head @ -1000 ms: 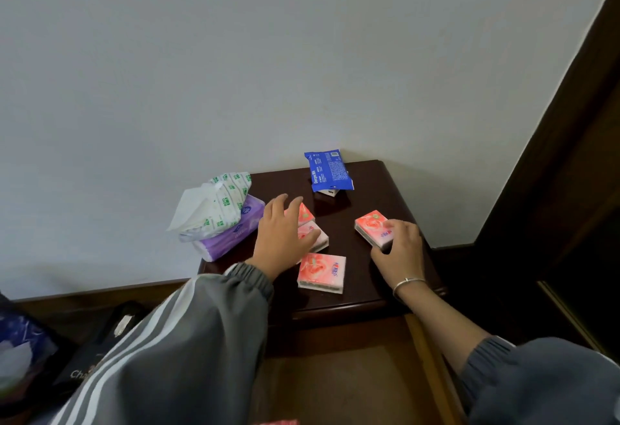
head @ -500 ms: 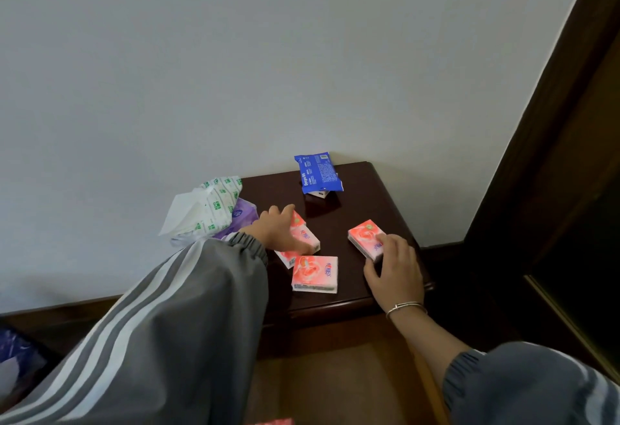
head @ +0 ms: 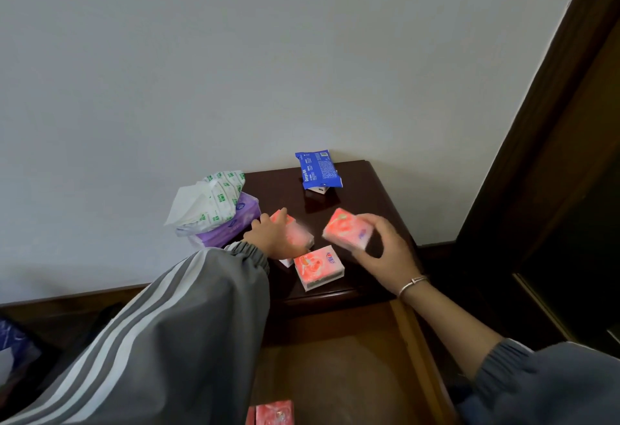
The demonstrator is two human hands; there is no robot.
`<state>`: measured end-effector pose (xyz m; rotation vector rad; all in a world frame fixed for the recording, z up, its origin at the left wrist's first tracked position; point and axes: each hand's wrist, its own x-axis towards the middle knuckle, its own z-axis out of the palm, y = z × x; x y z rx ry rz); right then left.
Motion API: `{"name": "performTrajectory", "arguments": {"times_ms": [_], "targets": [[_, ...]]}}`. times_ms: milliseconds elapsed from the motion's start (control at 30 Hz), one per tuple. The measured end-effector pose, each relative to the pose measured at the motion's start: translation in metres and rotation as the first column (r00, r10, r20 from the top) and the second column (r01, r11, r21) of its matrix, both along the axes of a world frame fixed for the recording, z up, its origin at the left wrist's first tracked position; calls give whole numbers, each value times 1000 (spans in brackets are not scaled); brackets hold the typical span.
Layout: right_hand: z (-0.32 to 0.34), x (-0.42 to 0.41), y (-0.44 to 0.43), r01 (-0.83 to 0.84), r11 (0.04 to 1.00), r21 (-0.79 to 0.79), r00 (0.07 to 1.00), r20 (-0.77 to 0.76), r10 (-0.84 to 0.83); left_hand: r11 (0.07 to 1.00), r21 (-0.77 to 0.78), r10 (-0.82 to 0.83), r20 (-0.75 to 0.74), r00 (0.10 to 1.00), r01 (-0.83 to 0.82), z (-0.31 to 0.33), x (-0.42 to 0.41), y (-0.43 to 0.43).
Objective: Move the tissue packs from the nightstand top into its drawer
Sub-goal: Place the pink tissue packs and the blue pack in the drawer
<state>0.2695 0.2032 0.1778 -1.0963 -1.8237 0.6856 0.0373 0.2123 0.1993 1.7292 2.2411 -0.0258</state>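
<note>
The right hand (head: 385, 250) pinches a pink plastic-wrapped tissue pack (head: 345, 228) between thumb and fingers, raised clear of the dark wooden nightstand top (head: 362, 189). The left hand (head: 275, 236) curls its fingers over a second pink tissue pack (head: 298, 235), which is blurred. A third pink tissue pack (head: 317, 265) lies flat between both hands, near the front edge. The open wooden drawer (head: 335, 374) below holds a fourth pink tissue pack (head: 273, 413).

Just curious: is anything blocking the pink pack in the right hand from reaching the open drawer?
Nothing visible does. The right hand grips the pink pack above the nightstand top, and the open drawer lies below the front edge, its floor bare apart from another pack at the near end.
</note>
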Motion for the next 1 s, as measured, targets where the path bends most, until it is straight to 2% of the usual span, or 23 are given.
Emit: {"name": "performTrajectory", "arguments": {"times_ms": [33, 100, 200, 300, 433, 533, 600, 700, 800, 867, 933, 1000], "targets": [[8, -3, -2, -132, 991, -31, 989, 59, 134, 1000, 12, -9, 5, 1000, 9, -1, -1, -1], [22, -9, -2, -323, 930, -175, 909, 215, 357, 998, 55, -18, 37, 999, 16, -4, -4, -4], [34, -20, 7, -404, 862, -307, 722, 471, 507, 994, 114, -12, 82, 997, 2, -12, -10, -8], [43, -33, 18, -407, 856, -320, 527, 683, 506, 986, 166, 13, 140, 990, -36, -22, -16, -10], [54, -52, 32, -430, 841, -328, 263, 846, 464, 976, 206, 33, 197, 980, -75, -33, -20, -10], [56, -65, 38, -439, 837, -328, 154, 890, 430, 971, 223, 30, 222, 975, -80, -36, -22, -9], [50, -70, 37, -470, 838, -277, 115, 922, 369, 968, 233, 34, 240, 970, -91, -36, -22, -10], [40, -66, 31, -480, 853, -206, 208, 918, 338, 960, 264, 26, 249, 968, -93, -34, -22, -12], [37, -46, 17, -410, 895, -178, 377, 860, 343, 950, 295, 35, 228, 973, -103, -32, -19, -18], [35, -26, -2, -313, 927, -205, 573, 738, 357, 943, 303, 62, 242, 968, -136, -30, -18, -25], [33, -6, -30, -233, 936, -265, 767, 542, 344, 922, 331, 101, 300, 948, -202, -28, -16, -35], [28, 11, -62, -186, 922, -339, 843, 426, 327, 879, 388, 121, 380, 917, -276, -23, -12, -48]]}}
